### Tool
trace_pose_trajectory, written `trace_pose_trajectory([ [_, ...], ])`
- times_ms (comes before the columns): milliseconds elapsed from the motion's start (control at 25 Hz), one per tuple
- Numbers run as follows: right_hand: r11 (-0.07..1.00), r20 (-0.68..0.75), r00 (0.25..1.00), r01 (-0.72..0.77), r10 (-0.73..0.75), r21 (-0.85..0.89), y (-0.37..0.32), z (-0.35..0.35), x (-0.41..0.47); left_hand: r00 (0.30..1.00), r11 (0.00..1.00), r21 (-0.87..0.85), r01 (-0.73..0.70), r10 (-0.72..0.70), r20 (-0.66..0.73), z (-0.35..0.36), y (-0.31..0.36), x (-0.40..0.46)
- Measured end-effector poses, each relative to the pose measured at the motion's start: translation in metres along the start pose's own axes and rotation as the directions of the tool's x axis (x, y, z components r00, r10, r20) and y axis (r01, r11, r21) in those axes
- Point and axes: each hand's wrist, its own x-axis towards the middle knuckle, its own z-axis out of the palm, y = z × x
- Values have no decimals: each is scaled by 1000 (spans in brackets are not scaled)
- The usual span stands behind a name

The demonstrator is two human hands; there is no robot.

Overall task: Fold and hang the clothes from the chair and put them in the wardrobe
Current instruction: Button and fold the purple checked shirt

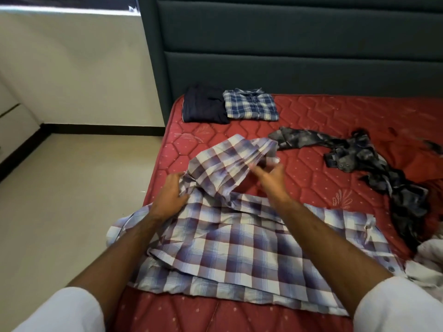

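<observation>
A purple and white checked shirt [239, 248] lies spread on the red mattress [323, 183] in front of me. One sleeve [225, 164] is lifted off the bed above it. My left hand [172, 195] grips the cloth where the sleeve meets the body. My right hand [271, 173] is blurred, its fingers around the sleeve's far part near the cuff. Two folded garments sit by the headboard: a dark navy one [203, 106] and a blue plaid shirt [251, 105].
A crumpled grey patterned garment [374, 164] lies on the mattress to the right, and white cloth [429, 262] at the right edge. The dark teal headboard [287, 44] rises behind. The bed's left edge drops to a beige floor [72, 188].
</observation>
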Motion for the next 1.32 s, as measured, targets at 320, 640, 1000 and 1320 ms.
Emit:
trace_pose_trajectory([
  [320,435,449,877,477,-173,-764,76,41,-39,992,991,-52,123,-124,-8,-9,-10,49],
  [640,620,364,896,440,-254,-650,93,54,-45,972,970,232,66,-10,-236,-8,-14,43],
  [1000,616,745,652,648,-145,-447,97,35,-39,988,988,-25,154,-153,13,-17,-40,66],
  [1320,890,289,949,239,-129,-389,57,-27,22,854,921,190,-340,387,-348,-15,30,3],
])
